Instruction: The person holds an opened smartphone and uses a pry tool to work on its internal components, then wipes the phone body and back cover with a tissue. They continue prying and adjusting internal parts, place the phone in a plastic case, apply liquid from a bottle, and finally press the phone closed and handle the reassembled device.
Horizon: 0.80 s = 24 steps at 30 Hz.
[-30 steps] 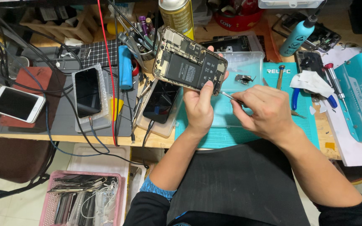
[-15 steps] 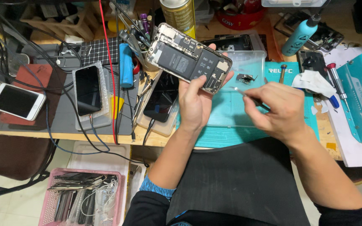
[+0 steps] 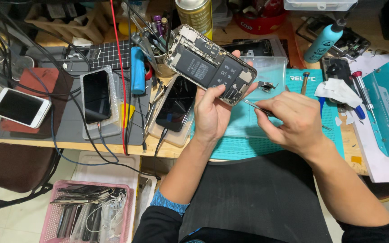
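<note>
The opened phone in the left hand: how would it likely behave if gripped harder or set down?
The opened phone is probably stiff, given its metal frame. Its exposed battery and small parts look fragile, so a firm squeeze seems risky. The left hand holds it by the edges; laid flat, it likely would not roll.

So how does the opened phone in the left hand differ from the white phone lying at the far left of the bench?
The opened phone is held tilted above the bench in the left hand, while the white phone lies flat on a dark red pad. The opened phone shows its battery and boards, with no screen; the white phone is closed, its dark screen facing up. The right hand points a thin metal tool at the opened phone; nothing touches the white phone. Both are slim, rectangular handsets.
</note>
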### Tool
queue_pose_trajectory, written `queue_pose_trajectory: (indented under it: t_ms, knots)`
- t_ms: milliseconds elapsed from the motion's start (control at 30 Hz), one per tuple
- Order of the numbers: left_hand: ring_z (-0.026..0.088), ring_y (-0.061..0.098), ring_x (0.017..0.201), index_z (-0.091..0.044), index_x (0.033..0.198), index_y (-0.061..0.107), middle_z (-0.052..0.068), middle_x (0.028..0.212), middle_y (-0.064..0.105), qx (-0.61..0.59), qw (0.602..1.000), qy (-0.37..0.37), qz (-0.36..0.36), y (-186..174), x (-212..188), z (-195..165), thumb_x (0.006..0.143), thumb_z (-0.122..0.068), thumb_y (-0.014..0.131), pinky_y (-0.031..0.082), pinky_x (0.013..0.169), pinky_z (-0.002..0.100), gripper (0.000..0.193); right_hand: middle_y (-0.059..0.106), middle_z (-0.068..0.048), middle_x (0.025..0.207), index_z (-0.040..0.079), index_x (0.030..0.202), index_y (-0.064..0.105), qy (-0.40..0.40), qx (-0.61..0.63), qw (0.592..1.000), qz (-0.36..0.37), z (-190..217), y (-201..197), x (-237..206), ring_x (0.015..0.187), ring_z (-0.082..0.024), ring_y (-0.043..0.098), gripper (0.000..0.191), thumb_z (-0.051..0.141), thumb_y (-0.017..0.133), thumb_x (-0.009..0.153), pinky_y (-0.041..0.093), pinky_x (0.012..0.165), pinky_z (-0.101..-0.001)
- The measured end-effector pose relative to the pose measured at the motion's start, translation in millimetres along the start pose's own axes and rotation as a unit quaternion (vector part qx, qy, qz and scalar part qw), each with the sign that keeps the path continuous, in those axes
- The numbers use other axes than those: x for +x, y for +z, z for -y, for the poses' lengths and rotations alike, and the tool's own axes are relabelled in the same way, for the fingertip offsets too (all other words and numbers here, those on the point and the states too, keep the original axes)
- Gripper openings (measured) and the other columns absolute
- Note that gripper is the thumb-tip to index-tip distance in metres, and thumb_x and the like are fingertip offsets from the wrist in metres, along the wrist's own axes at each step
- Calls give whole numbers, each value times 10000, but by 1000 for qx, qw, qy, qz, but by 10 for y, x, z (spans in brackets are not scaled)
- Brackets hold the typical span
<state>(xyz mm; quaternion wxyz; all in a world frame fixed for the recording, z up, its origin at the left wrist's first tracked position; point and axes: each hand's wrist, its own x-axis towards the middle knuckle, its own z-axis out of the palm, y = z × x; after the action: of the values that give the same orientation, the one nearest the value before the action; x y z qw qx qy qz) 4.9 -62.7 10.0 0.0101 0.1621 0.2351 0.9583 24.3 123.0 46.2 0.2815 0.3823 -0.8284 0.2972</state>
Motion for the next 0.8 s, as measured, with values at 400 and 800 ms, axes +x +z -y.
queue_pose_trajectory:
  t_ms: [400, 800]
  knots:
    - [377, 601, 1317, 117, 1520, 408, 279, 1496, 539, 42, 997, -65, -8, -152, -48, 149, 1120, -73, 387, 547, 1107, 487, 444, 706, -101, 900, 16, 1045, 716, 57, -57, 995, -61, -180, -27, -22, 761, -241, 658, 120, 46, 804, 969, 493, 668, -320]
    - [237, 725, 1092, 85, 1318, 600, 206, 1209, 726, 90, 989, -113, -27, -172, -156, 218, 1098, -109, 511, 595, 947, 361, 307, 699, -87, 843, 33, 1002, 701, 81, -36, 993, -73, -202, -52, -100, 715, -207, 657, 90, 24, 765, 939, 486, 643, -298]
